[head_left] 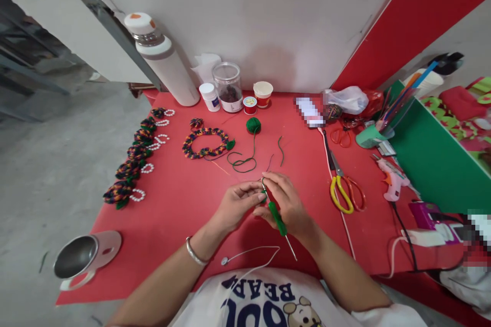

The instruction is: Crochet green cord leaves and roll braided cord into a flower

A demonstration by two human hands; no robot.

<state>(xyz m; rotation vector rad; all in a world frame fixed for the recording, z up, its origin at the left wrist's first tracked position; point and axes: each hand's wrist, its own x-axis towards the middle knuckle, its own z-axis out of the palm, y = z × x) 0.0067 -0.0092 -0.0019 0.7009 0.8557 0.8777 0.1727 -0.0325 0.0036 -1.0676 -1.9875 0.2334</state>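
Holding a slim metal hook with a green handle (277, 218) in the closed grip of the right hand (292, 208), at the lower centre of the frame, with the shaft slanting from upper left to lower right. Pinching a small piece of green yarn (264, 195) in the closed grip of the left hand (238, 207), near the upper end of the hook. Wearing a silver-coloured bangle (195, 252) on the left wrist.

Showing, just above the hands, a round ball of dark green yarn (253, 125) with a loosely looped strand on the red bench (303, 156), and to its right a short, separate length of green cord (282, 152). Including, left of centre, a scalloped ring of multicoloured yarn (187, 149), and along the far left a row of multicoloured yarn bunches (138, 152) beside loops of white beads (138, 194).

Showing also, at upper left, a tall white flask (169, 69); at upper centre, a clear lidded jar (231, 104) between a small white bottle (209, 98) and a red-and-white paper cup (264, 96); at right, scissors with yellow and red handles (337, 195) and a pink glue gun (394, 179); at lower left, a white mug with a metal interior (111, 242).
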